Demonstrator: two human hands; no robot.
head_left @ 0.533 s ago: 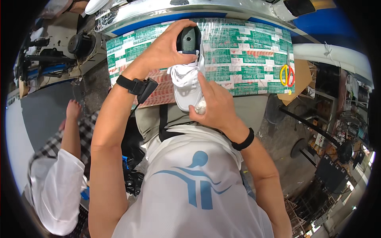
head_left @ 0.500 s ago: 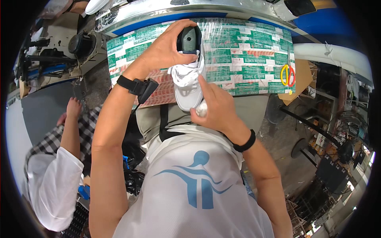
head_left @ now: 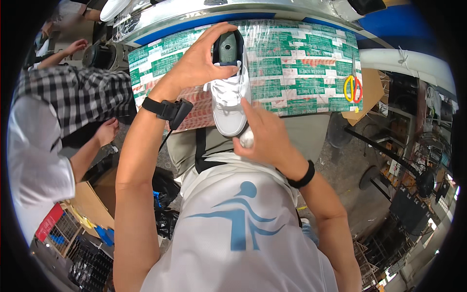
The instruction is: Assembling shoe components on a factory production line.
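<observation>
A white lace-up sneaker [head_left: 229,116] lies with its toe towards me, and a dark green shoe last [head_left: 227,47] with a round hole fills its opening. My left hand [head_left: 206,58] is closed around the collar, thumb over the top of the tongue. White laces [head_left: 226,92] lie across the front of the shoe. Beside the toe, my right hand [head_left: 267,134] stretches its index finger along the shoe's right side. Its thumb and other fingers close on a small white wad [head_left: 247,138], whose material I cannot make out.
Green-and-white printed tape covers the work board [head_left: 301,68] under the shoe. Scissors [head_left: 353,89] with yellow and red handles lie at its right end. A metal-edged bench [head_left: 272,10] runs behind it. At the left stands a co-worker in checked cloth [head_left: 78,95].
The laces, bunched up before, now lie flatter on the shoe. The sneaker has shifted slightly left in view. The co-worker has moved, and more of their body shows.
</observation>
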